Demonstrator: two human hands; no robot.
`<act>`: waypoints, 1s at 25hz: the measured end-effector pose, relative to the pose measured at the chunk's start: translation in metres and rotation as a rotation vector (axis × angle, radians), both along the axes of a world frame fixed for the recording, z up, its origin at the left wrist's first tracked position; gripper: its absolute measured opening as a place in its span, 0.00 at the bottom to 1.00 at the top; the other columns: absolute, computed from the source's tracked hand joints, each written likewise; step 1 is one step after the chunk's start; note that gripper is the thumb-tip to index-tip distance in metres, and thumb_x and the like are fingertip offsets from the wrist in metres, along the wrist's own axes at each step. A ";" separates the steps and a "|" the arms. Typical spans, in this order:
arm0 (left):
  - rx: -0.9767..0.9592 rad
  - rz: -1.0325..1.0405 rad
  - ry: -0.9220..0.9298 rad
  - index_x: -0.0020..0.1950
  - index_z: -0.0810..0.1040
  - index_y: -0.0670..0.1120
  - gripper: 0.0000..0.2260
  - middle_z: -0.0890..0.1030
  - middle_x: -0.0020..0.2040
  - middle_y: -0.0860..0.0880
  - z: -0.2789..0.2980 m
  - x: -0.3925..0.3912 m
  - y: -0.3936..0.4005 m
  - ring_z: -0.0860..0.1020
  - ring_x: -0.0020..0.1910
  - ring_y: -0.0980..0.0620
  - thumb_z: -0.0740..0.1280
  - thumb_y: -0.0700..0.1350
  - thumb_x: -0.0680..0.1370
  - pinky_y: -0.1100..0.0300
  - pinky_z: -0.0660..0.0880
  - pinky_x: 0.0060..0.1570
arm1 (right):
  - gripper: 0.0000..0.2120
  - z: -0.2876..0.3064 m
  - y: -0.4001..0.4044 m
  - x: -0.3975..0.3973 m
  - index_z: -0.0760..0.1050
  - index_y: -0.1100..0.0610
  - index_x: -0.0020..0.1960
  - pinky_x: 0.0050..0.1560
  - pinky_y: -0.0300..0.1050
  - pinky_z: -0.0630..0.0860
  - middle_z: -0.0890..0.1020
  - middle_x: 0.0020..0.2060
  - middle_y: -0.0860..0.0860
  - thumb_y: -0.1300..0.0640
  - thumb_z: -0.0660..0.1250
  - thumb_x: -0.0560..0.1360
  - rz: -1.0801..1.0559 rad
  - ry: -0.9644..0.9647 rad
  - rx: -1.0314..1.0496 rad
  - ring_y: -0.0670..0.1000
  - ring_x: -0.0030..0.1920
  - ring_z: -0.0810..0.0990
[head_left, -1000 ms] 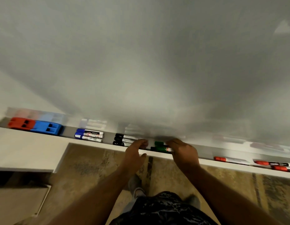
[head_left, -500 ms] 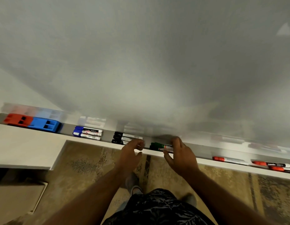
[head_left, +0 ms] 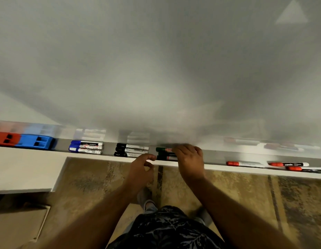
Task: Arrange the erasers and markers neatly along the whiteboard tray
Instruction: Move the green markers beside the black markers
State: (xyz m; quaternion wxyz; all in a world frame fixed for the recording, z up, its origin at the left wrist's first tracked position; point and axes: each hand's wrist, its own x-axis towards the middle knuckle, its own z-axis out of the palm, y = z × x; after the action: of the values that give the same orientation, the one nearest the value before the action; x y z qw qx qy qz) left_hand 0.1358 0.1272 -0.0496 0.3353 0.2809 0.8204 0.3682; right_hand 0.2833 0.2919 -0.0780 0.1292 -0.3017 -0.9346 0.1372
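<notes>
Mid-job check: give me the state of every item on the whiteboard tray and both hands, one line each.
red eraser: flat, far left, against the blue one
blue eraser: flat
blue markers: three, capped, stacked tidy
black markers: three, capped, stacked tidy
green markers: grouped, partly under right hand
red markers: three, capped, scattered
left hand: fingertips at tray edge, holding nothing
right hand: resting on green markers

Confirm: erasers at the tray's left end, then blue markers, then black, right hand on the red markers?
Not quite. In the head view the right hand rests on the green markers, not red; the red markers lie untouched further right. The erasers, blue markers and black markers run as you said.
</notes>
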 end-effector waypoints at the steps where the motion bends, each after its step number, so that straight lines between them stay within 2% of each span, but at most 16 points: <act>1: 0.001 0.002 0.007 0.61 0.80 0.51 0.18 0.81 0.58 0.56 0.000 -0.001 -0.001 0.82 0.50 0.58 0.71 0.33 0.76 0.64 0.81 0.38 | 0.19 -0.001 -0.003 0.000 0.80 0.48 0.60 0.65 0.53 0.67 0.85 0.58 0.47 0.62 0.75 0.72 -0.005 0.005 0.004 0.53 0.63 0.78; 3: 0.011 0.000 0.021 0.61 0.81 0.50 0.17 0.82 0.58 0.56 0.000 -0.003 -0.002 0.82 0.49 0.60 0.71 0.33 0.76 0.64 0.81 0.40 | 0.20 -0.001 -0.009 0.003 0.81 0.49 0.60 0.67 0.55 0.66 0.84 0.60 0.46 0.65 0.73 0.71 -0.010 0.025 0.006 0.53 0.65 0.78; 5: 0.020 0.005 0.029 0.59 0.81 0.51 0.16 0.83 0.57 0.56 -0.001 -0.005 -0.004 0.83 0.48 0.59 0.71 0.33 0.76 0.62 0.82 0.40 | 0.20 0.001 -0.010 0.008 0.82 0.51 0.60 0.66 0.56 0.72 0.84 0.60 0.48 0.68 0.72 0.72 -0.058 0.085 -0.038 0.54 0.64 0.79; 8: 0.045 0.060 0.068 0.56 0.82 0.52 0.16 0.84 0.53 0.58 -0.001 -0.013 -0.009 0.83 0.47 0.60 0.70 0.33 0.76 0.64 0.80 0.40 | 0.16 0.010 -0.011 0.019 0.82 0.55 0.60 0.58 0.48 0.78 0.81 0.58 0.51 0.68 0.70 0.75 -0.349 0.241 -0.359 0.54 0.58 0.78; 10: 0.065 0.125 0.119 0.55 0.82 0.52 0.14 0.84 0.50 0.58 -0.001 -0.021 -0.014 0.82 0.46 0.60 0.71 0.34 0.76 0.66 0.78 0.39 | 0.15 0.016 -0.007 0.021 0.80 0.56 0.61 0.55 0.47 0.78 0.79 0.55 0.51 0.65 0.70 0.75 -0.500 0.238 -0.536 0.54 0.53 0.79; 13: 0.074 0.275 0.183 0.56 0.81 0.51 0.12 0.83 0.50 0.55 0.001 -0.039 -0.022 0.81 0.48 0.58 0.71 0.36 0.77 0.58 0.80 0.46 | 0.09 0.020 0.002 0.011 0.82 0.57 0.55 0.46 0.46 0.77 0.81 0.48 0.54 0.61 0.71 0.75 -0.490 0.107 -0.646 0.55 0.47 0.80; 15: 0.105 0.387 0.200 0.56 0.81 0.50 0.12 0.82 0.50 0.55 0.005 -0.056 -0.030 0.81 0.49 0.58 0.72 0.36 0.77 0.56 0.80 0.49 | 0.06 0.023 0.002 0.000 0.83 0.56 0.50 0.40 0.45 0.77 0.83 0.44 0.55 0.60 0.71 0.74 -0.521 0.109 -0.711 0.57 0.43 0.82; 20: 0.111 0.565 0.111 0.59 0.81 0.52 0.11 0.84 0.53 0.53 0.011 -0.114 -0.060 0.81 0.51 0.55 0.72 0.41 0.78 0.53 0.80 0.51 | 0.10 0.025 -0.020 -0.024 0.84 0.52 0.55 0.35 0.39 0.76 0.86 0.42 0.47 0.59 0.72 0.74 -0.536 0.132 -0.777 0.47 0.38 0.83; 25: 0.165 0.806 0.163 0.58 0.80 0.52 0.10 0.83 0.54 0.49 0.013 -0.186 -0.100 0.81 0.52 0.49 0.70 0.40 0.79 0.52 0.79 0.55 | 0.06 0.029 -0.038 -0.048 0.82 0.47 0.46 0.33 0.42 0.79 0.84 0.35 0.43 0.58 0.72 0.73 -0.545 0.118 -0.771 0.46 0.34 0.82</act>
State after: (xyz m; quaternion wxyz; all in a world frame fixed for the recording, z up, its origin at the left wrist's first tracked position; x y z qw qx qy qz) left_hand -0.0499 0.0274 -0.0363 0.0747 -0.0084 0.8563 0.5110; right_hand 0.2354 0.2543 -0.0488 0.0918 -0.5535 -0.6935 0.4519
